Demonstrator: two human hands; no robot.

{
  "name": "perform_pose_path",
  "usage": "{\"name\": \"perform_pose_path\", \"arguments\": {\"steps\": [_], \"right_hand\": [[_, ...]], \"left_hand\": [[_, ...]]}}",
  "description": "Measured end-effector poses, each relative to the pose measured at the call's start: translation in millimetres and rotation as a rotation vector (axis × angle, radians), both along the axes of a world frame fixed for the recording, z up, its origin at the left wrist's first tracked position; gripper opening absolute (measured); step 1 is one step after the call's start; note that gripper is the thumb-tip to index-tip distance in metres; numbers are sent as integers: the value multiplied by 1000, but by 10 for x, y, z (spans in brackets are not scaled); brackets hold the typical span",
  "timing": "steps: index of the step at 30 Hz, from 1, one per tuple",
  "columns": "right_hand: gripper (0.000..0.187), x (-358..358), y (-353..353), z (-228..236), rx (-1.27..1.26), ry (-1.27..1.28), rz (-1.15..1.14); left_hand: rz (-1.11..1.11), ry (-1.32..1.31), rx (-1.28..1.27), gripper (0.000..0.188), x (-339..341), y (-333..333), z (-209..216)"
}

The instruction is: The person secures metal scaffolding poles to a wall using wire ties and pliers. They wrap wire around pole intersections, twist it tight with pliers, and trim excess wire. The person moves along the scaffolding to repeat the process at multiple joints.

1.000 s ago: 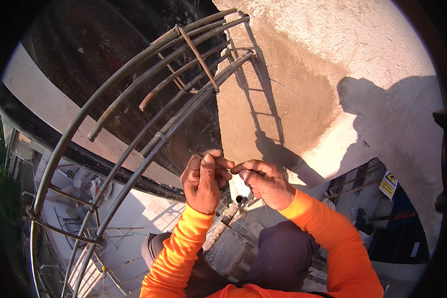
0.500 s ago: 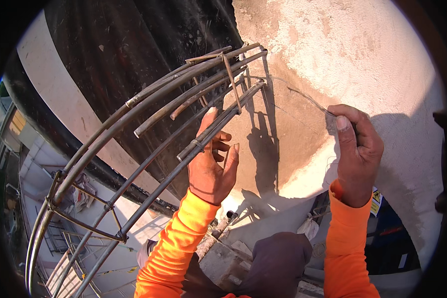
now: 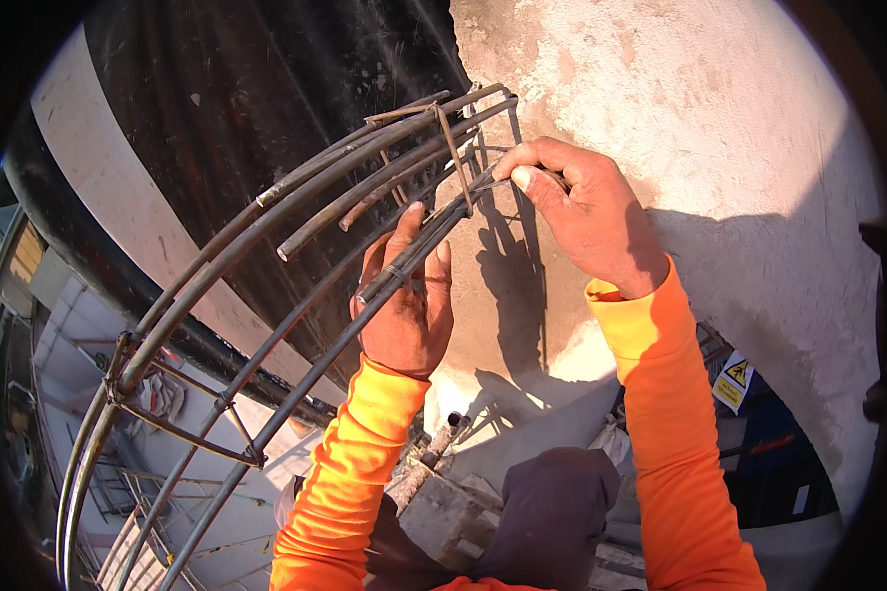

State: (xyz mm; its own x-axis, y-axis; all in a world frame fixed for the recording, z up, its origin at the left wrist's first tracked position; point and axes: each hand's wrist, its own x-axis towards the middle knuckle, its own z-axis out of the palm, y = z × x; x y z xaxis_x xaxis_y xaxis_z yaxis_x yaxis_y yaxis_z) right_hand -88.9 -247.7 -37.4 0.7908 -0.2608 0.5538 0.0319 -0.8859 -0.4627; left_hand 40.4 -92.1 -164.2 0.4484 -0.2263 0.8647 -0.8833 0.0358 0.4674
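Note:
Several curved steel rebars [image 3: 355, 305] form a cage that sweeps from the lower left toward the wall. My left hand [image 3: 404, 315] is behind the paired lower bars, which cross in front of its palm. Its fingers point upward and stand apart on either side of the bars; whether they press on the steel is hard to see. Beside the far bar ends, my right hand [image 3: 591, 212] is closed in a pinch on a thin tie wire, mostly hidden by the fingers. A bent stirrup [image 3: 453, 158] hangs across the bars just left of those fingertips.
A rough plastered wall [image 3: 719, 108] rises on the right, next to a dark sheet [image 3: 256, 98] behind the cage. More stirrups [image 3: 182, 419] brace the bars at lower left. Below are a pipe [image 3: 434, 448] and a yellow-and-white warning label [image 3: 733, 380].
My right hand has moved left from the wall to the bar ends, bringing the wire along. My left hand has shifted slightly left and lower, its fingers straighter behind the bars.

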Motion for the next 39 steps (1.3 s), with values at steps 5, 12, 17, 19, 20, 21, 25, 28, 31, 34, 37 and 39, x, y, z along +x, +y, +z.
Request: {"name": "perform_pose_path", "arguments": {"steps": [5,12,17,19,20,21,25,28,31,34,37,39], "right_hand": [[17,51,90,-495,267,-316,66],[19,138,472,-1003,410,-448,16],[22,77,457,-914,-54,-488,-9],[19,32,457,-822,-137,-415,-26],[18,16,434,-764,-145,-357,-25],[17,6,429,-716,-160,-302,-25],[17,-17,416,-586,-267,-185,-88],[15,-10,366,-560,-383,-319,-96],[17,19,230,-566,-569,-460,-104],[29,87,71,-610,-722,-543,-121],[37,118,-47,-678,-797,-583,-135],[41,118,-85,-720,-802,-650,-144]], "left_hand": [[227,-88,173,27,-49,16,73],[-101,140,202,24,-248,-20,222],[-488,349,277,45,-246,172,390],[-561,489,247,47,-288,216,388],[-576,464,204,48,-264,171,387],[-593,421,155,49,-259,130,360],[-746,689,-33,51,-280,19,161],[-708,705,174,43,-209,48,60],[-665,680,172,36,-180,158,78],[-782,946,139,33,-267,298,194],[-928,1253,67,30,-381,402,330],[-961,1287,39,29,-434,417,380]]}}
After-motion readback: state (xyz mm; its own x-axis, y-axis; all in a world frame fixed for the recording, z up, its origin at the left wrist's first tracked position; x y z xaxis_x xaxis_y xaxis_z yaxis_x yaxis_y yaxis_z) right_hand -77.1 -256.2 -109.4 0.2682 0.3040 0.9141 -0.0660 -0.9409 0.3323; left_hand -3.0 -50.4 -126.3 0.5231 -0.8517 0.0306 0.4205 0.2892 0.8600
